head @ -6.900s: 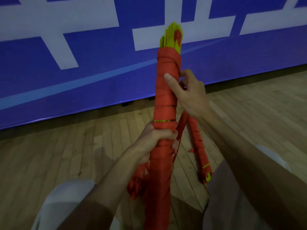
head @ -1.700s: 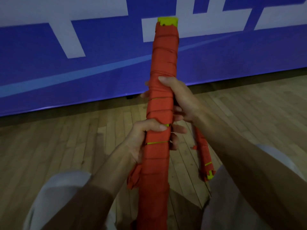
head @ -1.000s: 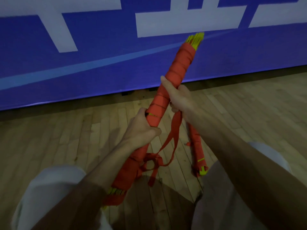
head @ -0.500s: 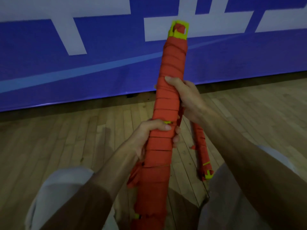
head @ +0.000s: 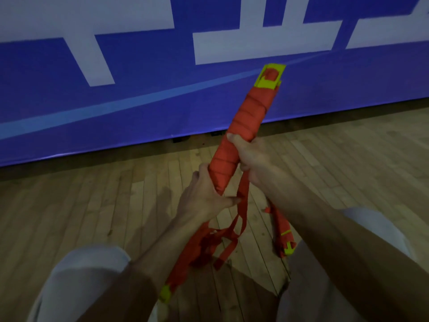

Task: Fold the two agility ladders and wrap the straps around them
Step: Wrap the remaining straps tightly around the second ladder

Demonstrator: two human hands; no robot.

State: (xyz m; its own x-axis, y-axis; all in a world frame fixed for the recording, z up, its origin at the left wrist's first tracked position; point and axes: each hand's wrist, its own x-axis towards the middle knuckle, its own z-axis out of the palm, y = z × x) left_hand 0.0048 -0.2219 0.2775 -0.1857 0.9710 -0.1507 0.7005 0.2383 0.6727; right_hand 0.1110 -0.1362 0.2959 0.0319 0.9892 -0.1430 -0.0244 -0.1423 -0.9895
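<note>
A folded agility ladder (head: 248, 122), yellow rungs bundled and wound in red strap, tilts up to the right in front of me. My left hand (head: 204, 198) grips the bundle near its middle. My right hand (head: 249, 156) grips it just above and holds the loose red strap (head: 241, 210), which hangs down in loops between my knees. The bundle's lower yellow end (head: 166, 293) shows near my left knee. A second wrapped ladder (head: 284, 233) lies on the floor, partly hidden by my right forearm.
I sit on a wooden gym floor (head: 92, 205) with my knees, in light shorts, at both lower corners. A blue padded wall (head: 116, 101) with white lettering stands close in front.
The bundle has swung from upright to tilted right. A length of strap that lay against the bundle now hangs free in loops below my hands.
</note>
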